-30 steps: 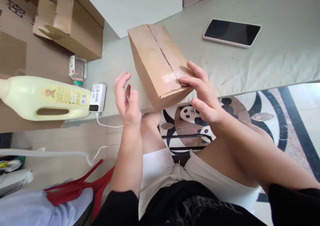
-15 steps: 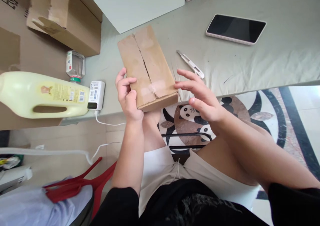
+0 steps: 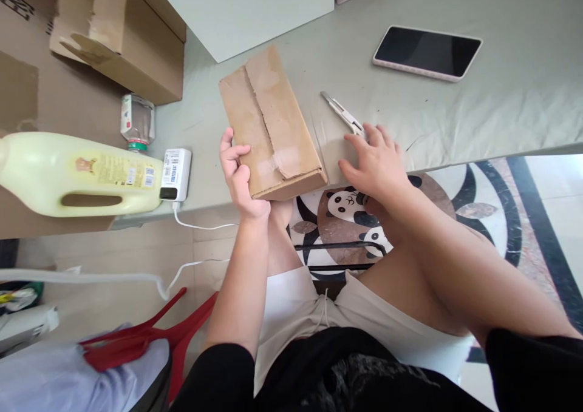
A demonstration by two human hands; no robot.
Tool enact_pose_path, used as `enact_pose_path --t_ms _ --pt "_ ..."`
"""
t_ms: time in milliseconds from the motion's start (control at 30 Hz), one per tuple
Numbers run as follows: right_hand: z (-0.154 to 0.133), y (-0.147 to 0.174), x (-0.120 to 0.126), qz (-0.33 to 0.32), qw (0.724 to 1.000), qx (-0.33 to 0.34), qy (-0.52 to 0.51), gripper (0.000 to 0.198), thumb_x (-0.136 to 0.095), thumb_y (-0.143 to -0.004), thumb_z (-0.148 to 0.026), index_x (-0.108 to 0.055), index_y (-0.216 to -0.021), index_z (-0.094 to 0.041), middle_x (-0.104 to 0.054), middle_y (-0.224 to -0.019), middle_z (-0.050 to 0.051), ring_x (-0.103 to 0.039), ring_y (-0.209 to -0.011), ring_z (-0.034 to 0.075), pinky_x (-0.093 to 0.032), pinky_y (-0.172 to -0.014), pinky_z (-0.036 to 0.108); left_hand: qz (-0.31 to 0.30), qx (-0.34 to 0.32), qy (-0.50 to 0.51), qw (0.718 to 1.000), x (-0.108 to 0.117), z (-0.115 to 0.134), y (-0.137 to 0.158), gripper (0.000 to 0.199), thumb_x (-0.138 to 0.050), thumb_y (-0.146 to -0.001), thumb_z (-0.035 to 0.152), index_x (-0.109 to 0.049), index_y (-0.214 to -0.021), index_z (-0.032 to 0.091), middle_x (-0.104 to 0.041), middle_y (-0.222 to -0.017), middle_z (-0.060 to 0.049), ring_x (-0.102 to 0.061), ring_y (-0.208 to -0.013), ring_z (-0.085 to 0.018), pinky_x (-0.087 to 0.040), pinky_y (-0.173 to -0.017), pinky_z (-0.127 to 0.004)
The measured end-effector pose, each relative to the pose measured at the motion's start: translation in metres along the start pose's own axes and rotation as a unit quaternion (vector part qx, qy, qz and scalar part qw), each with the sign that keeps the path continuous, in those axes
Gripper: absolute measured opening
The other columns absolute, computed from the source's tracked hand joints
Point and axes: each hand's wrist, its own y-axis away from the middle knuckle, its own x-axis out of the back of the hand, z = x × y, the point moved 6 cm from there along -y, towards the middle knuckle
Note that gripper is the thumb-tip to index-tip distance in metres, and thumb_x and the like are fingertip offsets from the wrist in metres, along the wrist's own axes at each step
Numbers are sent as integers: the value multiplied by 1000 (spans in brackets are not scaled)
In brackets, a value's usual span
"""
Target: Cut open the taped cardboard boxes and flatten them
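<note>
A small cardboard box rests tilted at the table's near edge, its taped top split along the middle seam. My left hand grips its left side, thumb and fingers on the top face. To the right of the box, a white utility knife lies on the cloth with its blade end pointing away to the left. Over the handle end of this knife is my right hand, fingers spread and palm down. Its fingertips hide the end of the handle; whether they touch it I cannot tell.
A phone lies at the back right of the cloth-covered table. At left are a pale yellow jug, a white power bank with a cable, a clear bottle and an open carton. A white panel stands behind.
My right hand has left the box's right side and moved right and away, onto the knife's handle end. The box has shifted and turned slightly in my left hand.
</note>
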Motion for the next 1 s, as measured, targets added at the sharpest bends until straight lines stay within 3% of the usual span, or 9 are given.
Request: enact_pose_path --t_ms 100,233,367,500,567,633,733,867,1000 --pt "-3 -1 1 4 999 17 30 44 -57 -87 -34 -66 -127 -19 -53 -149 18 -36 -146 46 -30 -114 71 -5 1 -4 1000 -3 -1 1 24 -49 -87 52 -59 -96 32 -49 -147 5 -37 -151 -24 -33 -126 -43" --pt "-3 -4 9 21 999 -2 49 34 -54 -88 -30 -68 -116 -17 -59 -131 20 -52 -123 41 -43 -100 60 -10 3 -29 1000 -5 -1 3 27 -46 -89 52 -58 -99 31 -48 -150 2 -35 -152 -24 -32 -126 -43" --pt "1 -11 9 8 997 -18 75 30 -45 -89 -24 -66 -108 -14 -64 -114 20 -56 -108 37 -46 -89 50 -27 0 -33 999 -8 4 8 25 -46 -92 44 -62 -104 28 -46 -152 -1 -34 -153 -25 -30 -126 -45" --pt "3 -18 8 0 997 -27 76 34 -46 -89 -26 -60 -117 -14 -67 -111 20 -57 -103 36 -45 -84 46 -51 8 -125 991 -19 21 15 26 -49 -95 45 -62 -108 26 -44 -156 -6 -35 -151 -27 -32 -124 -48" --pt "3 -19 10 -2 997 -33 69 39 -47 -87 -26 -56 -124 -14 -68 -111 20 -59 -100 35 -45 -82 46 -68 -23 -195 978 -28 38 17 28 -46 -99 43 -64 -108 24 -47 -153 -9 -41 -147 -28 -32 -124 -49" --pt "4 -20 12 -9 997 -45 62 43 -48 -86 -25 -55 -127 -14 -69 -109 21 -60 -95 34 -46 -79 45 -89 -97 -242 961 -39 59 19 27 -47 -99 40 -66 -108 24 -55 -146 -9 -45 -145 -27 -32 -124 -52" --pt "6 -20 14 -37 995 -65 60 36 -48 -86 -27 -60 -118 -16 -70 -98 19 -62 -85 33 -48 -74 44 -154 -198 -254 934 -56 76 24 29 -48 -96 41 -67 -114 28 -67 -130 -7 -56 -135 -29 -33 -123 -56" --pt "9 -22 16 -54 994 -95 26 29 -44 -93 -32 -63 -107 -16 -66 -86 17 -64 -80 35 -50 -77 52 -183 -230 -288 912 -63 69 27 36 -49 -92 47 -72 -115 31 -74 -119 -5 -63 -120 -29 -29 -122 -55" --pt "6 -15 30 17 992 -71 -101 45 -43 -95 -31 -52 -138 -20 -61 -76 8 -60 -71 29 -52 -78 52 -149 -258 -287 910 -63 61 31 39 -46 -94 47 -77 -110 31 -75 -110 -4 -64 -112 -27 -30 -122 -54"
